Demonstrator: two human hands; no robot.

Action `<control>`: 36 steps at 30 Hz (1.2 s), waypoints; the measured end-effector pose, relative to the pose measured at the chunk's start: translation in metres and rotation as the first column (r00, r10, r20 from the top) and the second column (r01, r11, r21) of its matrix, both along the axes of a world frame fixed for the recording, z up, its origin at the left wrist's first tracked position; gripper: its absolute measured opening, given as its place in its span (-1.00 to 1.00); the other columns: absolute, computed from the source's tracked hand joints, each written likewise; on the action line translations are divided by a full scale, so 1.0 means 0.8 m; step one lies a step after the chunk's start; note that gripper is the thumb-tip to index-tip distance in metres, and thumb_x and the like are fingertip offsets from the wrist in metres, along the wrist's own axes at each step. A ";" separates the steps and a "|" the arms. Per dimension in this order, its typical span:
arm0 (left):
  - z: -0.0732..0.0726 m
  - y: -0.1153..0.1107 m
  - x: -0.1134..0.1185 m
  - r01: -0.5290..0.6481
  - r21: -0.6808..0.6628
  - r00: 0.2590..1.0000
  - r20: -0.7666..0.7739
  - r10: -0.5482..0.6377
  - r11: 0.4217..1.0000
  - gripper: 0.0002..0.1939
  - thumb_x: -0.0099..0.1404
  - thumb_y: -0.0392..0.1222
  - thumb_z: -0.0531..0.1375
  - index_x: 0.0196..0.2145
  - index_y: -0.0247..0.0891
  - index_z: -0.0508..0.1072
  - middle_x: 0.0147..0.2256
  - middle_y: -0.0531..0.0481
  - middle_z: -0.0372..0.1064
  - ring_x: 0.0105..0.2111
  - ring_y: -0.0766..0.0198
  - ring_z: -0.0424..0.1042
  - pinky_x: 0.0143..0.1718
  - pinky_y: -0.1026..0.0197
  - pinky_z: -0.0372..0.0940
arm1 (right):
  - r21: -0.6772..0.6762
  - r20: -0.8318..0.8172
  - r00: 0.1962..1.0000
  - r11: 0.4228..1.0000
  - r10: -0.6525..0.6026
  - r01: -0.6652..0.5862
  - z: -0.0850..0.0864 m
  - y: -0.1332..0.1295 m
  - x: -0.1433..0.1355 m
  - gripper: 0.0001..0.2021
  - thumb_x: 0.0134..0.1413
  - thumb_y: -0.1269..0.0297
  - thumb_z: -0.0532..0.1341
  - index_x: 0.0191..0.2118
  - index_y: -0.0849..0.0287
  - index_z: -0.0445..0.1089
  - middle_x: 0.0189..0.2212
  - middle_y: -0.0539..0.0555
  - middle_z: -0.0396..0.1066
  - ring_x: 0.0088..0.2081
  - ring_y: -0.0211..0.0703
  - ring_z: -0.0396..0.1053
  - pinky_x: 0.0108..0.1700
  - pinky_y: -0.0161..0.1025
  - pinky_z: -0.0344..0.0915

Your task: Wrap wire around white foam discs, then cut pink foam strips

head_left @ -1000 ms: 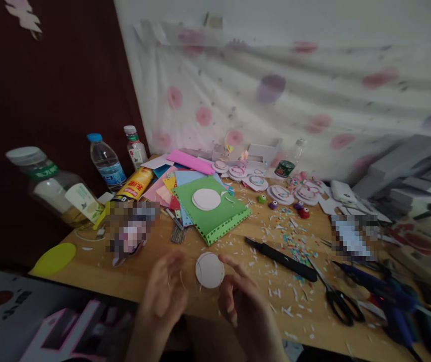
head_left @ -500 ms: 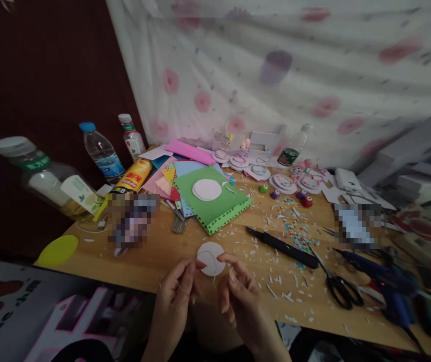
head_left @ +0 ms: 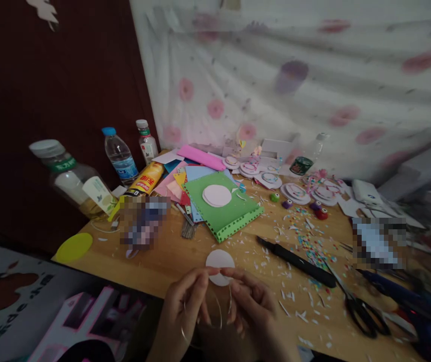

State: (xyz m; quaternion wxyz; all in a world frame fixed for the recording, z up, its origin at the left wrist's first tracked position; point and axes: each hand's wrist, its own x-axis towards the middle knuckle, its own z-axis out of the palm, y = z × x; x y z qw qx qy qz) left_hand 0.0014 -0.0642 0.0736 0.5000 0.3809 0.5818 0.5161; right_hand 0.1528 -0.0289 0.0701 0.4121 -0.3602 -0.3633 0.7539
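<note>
My left hand [head_left: 184,304] and my right hand [head_left: 252,300] are close together above the front of the table, with thumbs and fingers pinched. Between and below the fingers, a thin pale strand [head_left: 220,304], like wire or cord, curves in loops. My left hand grips it, and a shiny stretch of it runs down from the pinched fingers of my right hand. Just beyond the fingertips lies a white paper disc [head_left: 221,258], partly covered by them. A larger stack of white discs [head_left: 217,196] rests on the green sheet [head_left: 230,227] farther back.
At right lie a black pen-shaped tool [head_left: 298,262], black scissors [head_left: 364,314] and a blue glue gun [head_left: 396,291]. Paper scraps and coloured beads [head_left: 315,254] litter the wood. Bottles [head_left: 121,158] stand at left, and decorated discs [head_left: 294,193] line the back.
My hands have come closer together, fingertips now nearly meeting over the small disc. The strand's loops show more clearly below them. The whole view has shifted, so the table appears farther right.
</note>
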 end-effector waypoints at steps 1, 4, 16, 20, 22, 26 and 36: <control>-0.002 0.001 -0.001 0.024 0.004 1.000 -0.007 -0.024 1.000 -0.39 0.31 0.34 0.12 -0.15 -0.31 0.59 -0.72 0.18 0.14 -0.70 0.39 0.18 -0.60 0.35 0.13 | 0.012 0.034 0.999 1.000 0.009 -0.009 0.001 0.000 0.000 -0.60 0.04 -0.04 0.44 -0.20 0.23 0.54 -0.70 -0.03 0.45 -0.73 -0.43 0.24 -0.65 -0.51 0.15; -0.008 0.003 -0.003 0.076 -0.004 0.997 -0.015 -0.076 0.997 -0.36 0.33 0.35 0.07 -0.16 -0.32 0.58 -0.73 0.16 0.18 -0.71 0.37 0.19 -0.60 0.34 0.14 | 0.040 0.123 0.991 0.997 0.054 -0.059 0.005 0.001 0.000 -0.55 0.04 -0.12 0.41 -0.20 0.21 0.48 -0.67 -0.04 0.45 -0.71 -0.40 0.25 -0.61 -0.47 0.19; -0.002 0.007 0.004 -0.067 0.235 0.990 -0.105 0.094 0.970 -0.48 0.34 0.23 0.16 -0.55 -0.24 0.49 -0.51 -0.01 0.36 -0.50 0.29 0.33 -0.47 0.31 0.22 | 0.273 0.400 0.917 0.953 0.012 -0.131 -0.017 0.005 0.009 -0.63 0.19 -0.11 0.29 -0.16 0.12 0.52 -0.48 0.04 0.50 -0.49 -0.23 0.40 -0.46 -0.38 0.27; -0.009 0.012 0.001 -0.163 0.199 0.987 0.040 0.158 0.966 -0.36 0.30 0.38 0.08 -0.46 -0.25 0.60 -0.55 0.00 0.35 -0.58 0.33 0.26 -0.56 0.31 0.21 | 0.397 0.513 0.853 0.908 -0.098 -0.134 -0.025 0.008 0.014 -0.68 0.27 -0.01 0.23 -0.23 0.10 0.61 -0.41 0.12 0.58 -0.41 -0.12 0.50 -0.36 -0.34 0.39; -0.018 0.014 -0.005 -0.163 0.084 0.982 0.106 0.154 0.983 -0.39 0.25 0.40 0.14 -0.35 -0.25 0.62 -0.53 0.02 0.36 -0.58 0.35 0.24 -0.58 0.34 0.19 | 0.458 0.543 0.825 0.879 -0.159 -0.132 -0.028 0.009 0.016 -0.71 0.27 0.03 0.23 -0.21 0.08 0.63 -0.39 0.13 0.61 -0.39 -0.09 0.54 -0.34 -0.34 0.44; -0.027 0.018 -0.016 -0.001 0.017 0.996 0.090 0.000 1.000 -0.53 0.17 0.25 0.33 -0.23 -0.23 0.61 -0.45 0.02 0.45 -0.51 0.36 0.33 -0.50 0.38 0.24 | 0.581 0.556 0.803 0.791 -0.216 -0.190 -0.030 0.012 0.015 -0.76 0.27 0.10 0.24 -0.19 0.05 0.65 -0.43 0.10 0.61 -0.44 -0.11 0.53 -0.38 -0.36 0.45; -0.013 0.010 -0.014 0.017 0.093 0.998 0.052 -0.022 0.996 -0.51 0.30 0.23 0.21 -0.54 -0.24 0.38 -0.63 0.14 0.26 -0.64 0.43 0.19 -0.57 0.39 0.15 | 0.475 0.553 0.810 0.872 -0.196 -0.113 -0.022 0.005 0.001 -0.65 0.25 0.03 0.23 -0.45 0.16 0.47 -0.60 0.01 0.43 -0.56 -0.23 0.36 -0.53 -0.42 0.26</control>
